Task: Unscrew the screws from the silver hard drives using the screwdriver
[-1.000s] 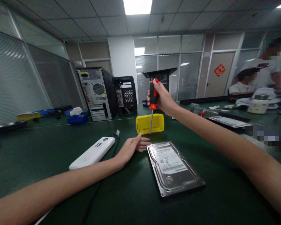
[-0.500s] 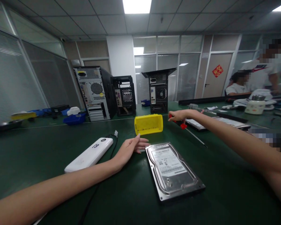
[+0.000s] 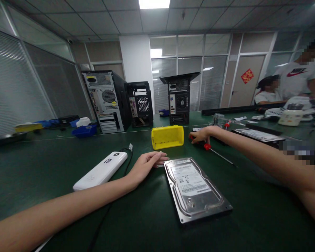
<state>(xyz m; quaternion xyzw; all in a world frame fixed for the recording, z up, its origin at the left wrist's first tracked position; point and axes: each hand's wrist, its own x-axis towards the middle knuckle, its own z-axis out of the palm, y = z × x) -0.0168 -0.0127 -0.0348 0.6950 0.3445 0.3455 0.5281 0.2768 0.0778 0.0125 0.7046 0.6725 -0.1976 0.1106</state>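
Note:
A silver hard drive (image 3: 193,189), label side up, lies on the green table before me. Beside its far left corner rests my left hand (image 3: 148,166), fingers stretched out and holding nothing; a small pale piece shows by the fingertips. My right hand (image 3: 201,135) is closed around the red and black handle of a screwdriver (image 3: 222,156) at the far right of the drive. Its long shaft points right and towards me, low over the table; I cannot tell if the tip touches. Left of the screwdriver, a yellow bin (image 3: 168,137) stands on its side.
A white power bank (image 3: 101,171) with a black cable lies left of my left hand. Computer cases (image 3: 109,101) stand along the back. Another drive (image 3: 259,134), a jar (image 3: 218,119) and a cream-coloured pot (image 3: 290,115) are on the right. Two people (image 3: 295,80) are beyond.
My right hand and the screwdriver have come down slightly towards the table. The left hand has hardly moved. The view has shifted a little.

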